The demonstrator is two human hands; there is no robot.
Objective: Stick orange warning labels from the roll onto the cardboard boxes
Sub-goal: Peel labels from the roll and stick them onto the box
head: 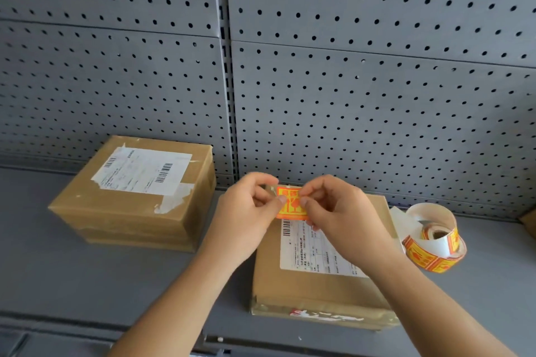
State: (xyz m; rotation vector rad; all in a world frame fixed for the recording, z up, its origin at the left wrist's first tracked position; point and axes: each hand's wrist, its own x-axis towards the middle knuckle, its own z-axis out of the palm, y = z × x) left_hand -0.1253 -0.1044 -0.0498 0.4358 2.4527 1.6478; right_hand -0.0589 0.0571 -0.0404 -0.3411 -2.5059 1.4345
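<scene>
An orange warning label [291, 204] on a bit of clear backing is pinched between both hands, above the far end of the near cardboard box [290, 284]. My left hand [246, 209] grips its left edge with thumb and fingers; my right hand [333, 211] grips its right edge. That box carries a white shipping label [307, 252]. A second, larger cardboard box [124, 211] with its own white shipping label sits to the left on the grey shelf [87, 275]. The roll of orange labels [435, 240] lies to the right of the near box, its backing strip curling upward.
A grey pegboard wall [348, 95] rises right behind the boxes. The shelf's front edge [72, 324] runs along the bottom. A brown cardboard corner [529, 222] shows at the far right edge.
</scene>
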